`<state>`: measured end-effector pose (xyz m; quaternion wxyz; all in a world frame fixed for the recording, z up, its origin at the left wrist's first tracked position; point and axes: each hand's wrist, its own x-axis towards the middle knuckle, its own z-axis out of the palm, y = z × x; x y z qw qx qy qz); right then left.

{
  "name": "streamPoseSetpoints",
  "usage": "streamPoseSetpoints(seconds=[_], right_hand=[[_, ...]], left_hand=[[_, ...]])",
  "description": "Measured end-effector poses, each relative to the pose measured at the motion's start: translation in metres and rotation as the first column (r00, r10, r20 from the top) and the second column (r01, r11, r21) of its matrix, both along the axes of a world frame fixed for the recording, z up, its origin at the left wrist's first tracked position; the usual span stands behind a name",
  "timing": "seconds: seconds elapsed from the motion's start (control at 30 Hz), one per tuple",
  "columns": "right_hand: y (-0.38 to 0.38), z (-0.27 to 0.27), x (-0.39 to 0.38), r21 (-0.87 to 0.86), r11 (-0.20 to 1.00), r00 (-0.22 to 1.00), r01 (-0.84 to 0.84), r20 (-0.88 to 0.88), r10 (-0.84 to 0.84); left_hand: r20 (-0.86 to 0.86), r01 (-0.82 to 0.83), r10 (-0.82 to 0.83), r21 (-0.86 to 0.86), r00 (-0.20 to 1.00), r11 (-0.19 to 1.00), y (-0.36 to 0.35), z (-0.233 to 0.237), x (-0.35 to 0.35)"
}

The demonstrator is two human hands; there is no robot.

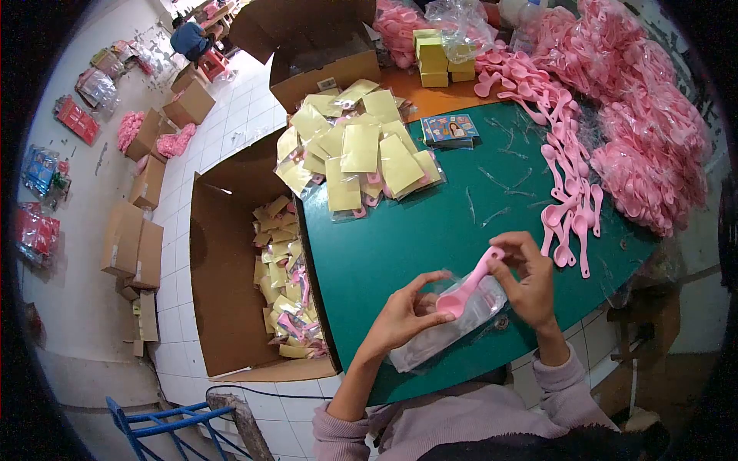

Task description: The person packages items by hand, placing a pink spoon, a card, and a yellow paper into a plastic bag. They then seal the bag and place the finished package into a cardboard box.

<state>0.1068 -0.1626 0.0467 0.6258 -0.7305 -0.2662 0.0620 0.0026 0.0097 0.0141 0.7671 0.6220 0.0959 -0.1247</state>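
A pink plastic spoon (470,286) is held slanting above the front of the green table, bowl toward the left. My right hand (530,280) pinches its handle end between thumb and fingers. At the spoon's bowl, my left hand (407,313) curves round with thumb and forefinger on either side, gripping what looks like a thin clear plastic bag (444,283). Below both hands lies a stack of clear plastic bags (430,346). Loose pink spoons (569,223) spread over the right of the table. Packed bags with yellow cards (357,150) are heaped at the left.
A large open cardboard box (223,307) with packed bags stands against the table's left edge. Behind are printed cards (450,129), yellow card stacks (433,61) and big bags of pink spoons (646,138). A blue metal frame (169,422) is at lower left. A person (190,38) sits far off.
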Motion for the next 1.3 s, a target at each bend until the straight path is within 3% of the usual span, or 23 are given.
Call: streamPoseSetpoints(seconds=[0.1, 0.17, 0.2, 0.3, 0.4, 0.43, 0.47, 0.5, 0.57, 0.6, 0.63, 0.67, 0.73, 0.77, 0.83, 0.87, 0.93, 1.03, 1.07, 1.13, 1.17, 1.2, 1.3], right_hand=[[0.002, -0.002, -0.004, -0.082, 0.993, 0.993, -0.087, -0.090, 0.079], [0.002, -0.003, -0.006, -0.062, 0.991, 0.988, -0.119, -0.102, 0.112], [0.002, -0.004, -0.005, -0.060, 0.991, 0.989, -0.117, -0.100, 0.111], [0.002, -0.003, -0.003, 0.069, 0.997, 0.998, -0.042, -0.046, 0.045], [0.004, 0.009, 0.001, -0.062, 0.989, 0.989, -0.137, -0.062, 0.133], [0.009, 0.013, 0.006, -0.118, 0.928, 0.911, -0.354, 0.180, 0.370], [0.013, 0.016, 0.013, -0.226, 0.818, 0.720, -0.530, 0.389, 0.574], [0.018, 0.017, 0.025, -0.228, 0.818, 0.719, -0.528, 0.392, 0.574], [0.035, 0.011, 0.063, -0.018, 0.734, 0.728, -0.679, 0.114, 0.676], [0.046, 0.007, 0.099, -0.146, 0.820, 0.815, -0.554, 0.106, 0.569], [0.060, 0.004, 0.133, -0.315, 0.896, 0.905, -0.313, 0.189, 0.382], [0.073, -0.006, 0.163, -0.360, 0.932, 0.908, 0.043, 0.403, 0.114], [0.088, -0.060, 0.241, -0.321, 0.881, 0.759, 0.348, 0.647, -0.064], [0.092, -0.062, 0.251, -0.313, 0.886, 0.755, 0.344, 0.653, -0.062], [0.100, -0.064, 0.262, -0.632, 0.715, 0.936, 0.299, 0.340, -0.091], [0.102, -0.068, 0.265, -0.628, 0.718, 0.934, 0.301, 0.347, -0.088], [0.106, -0.074, 0.267, -0.422, 0.795, 0.864, 0.436, 0.443, -0.239], [0.102, -0.045, 0.245, -0.483, 0.713, 0.839, 0.508, 0.467, -0.281], [0.096, -0.045, 0.249, -0.393, 0.814, 0.850, 0.427, 0.481, -0.213], [0.079, -0.021, 0.228, -0.367, 0.912, 0.947, 0.182, 0.316, -0.062], [0.068, -0.003, 0.195, -0.190, 0.978, 0.989, -0.081, 0.105, 0.103], [0.055, 0.015, 0.160, 0.033, 0.953, 0.950, -0.302, -0.069, 0.304], [0.031, 0.040, 0.106, 0.018, 0.924, 0.920, -0.381, -0.086, 0.381]], left_hand=[[0.065, 0.034, -0.038, 0.063, 0.997, 0.997, -0.003, 0.002, -0.001], [0.106, -0.023, 0.043, -0.185, 0.993, 0.982, -0.005, 0.009, -0.002], [0.108, -0.022, 0.042, -0.184, 0.993, 0.983, -0.003, 0.008, -0.003], [0.015, 0.025, -0.025, -0.056, 1.000, 0.998, 0.003, 0.000, -0.005], [0.078, 0.041, -0.045, 0.053, 0.996, 0.998, 0.001, 0.003, -0.001], [0.058, -0.024, 0.024, -0.012, 0.998, 1.000, 0.000, 0.015, 0.000], [0.034, -0.090, 0.093, -0.076, 0.995, 0.993, 0.001, 0.021, 0.002], [0.038, -0.090, 0.093, -0.076, 0.995, 0.993, 0.002, 0.020, 0.002], [0.038, -0.186, 0.195, -0.163, 0.980, 0.969, 0.004, 0.016, 0.003], [0.026, -0.220, 0.227, -0.154, 0.974, 0.963, 0.005, 0.018, 0.003], [0.029, -0.221, 0.228, -0.153, 0.973, 0.963, 0.004, 0.019, 0.002], [0.038, -0.234, 0.242, -0.150, 0.970, 0.961, 0.004, 0.019, 0.001], [0.063, -0.253, 0.264, -0.145, 0.962, 0.956, 0.003, 0.020, 0.001], [0.045, -0.256, 0.265, -0.145, 0.963, 0.956, 0.002, 0.019, 0.000], [0.033, -0.261, 0.268, -0.140, 0.963, 0.955, 0.003, 0.019, -0.003], [0.026, -0.261, 0.269, -0.160, 0.963, 0.952, 0.003, 0.018, -0.004], [0.029, -0.268, 0.277, -0.180, 0.960, 0.946, 0.005, 0.017, -0.001], [0.022, -0.232, 0.240, -0.195, 0.970, 0.953, 0.004, 0.017, -0.002], [0.027, -0.228, 0.238, -0.195, 0.971, 0.954, 0.005, 0.017, -0.001], [-0.002, -0.232, 0.235, -0.185, 0.972, 0.955, 0.008, 0.018, -0.003], [0.000, -0.233, 0.237, -0.190, 0.972, 0.954, 0.012, 0.021, -0.001], [0.002, -0.224, 0.227, -0.126, 0.974, 0.966, 0.016, 0.024, 0.004], [0.026, -0.194, 0.194, -0.023, 0.981, 0.981, 0.027, 0.033, 0.020]])
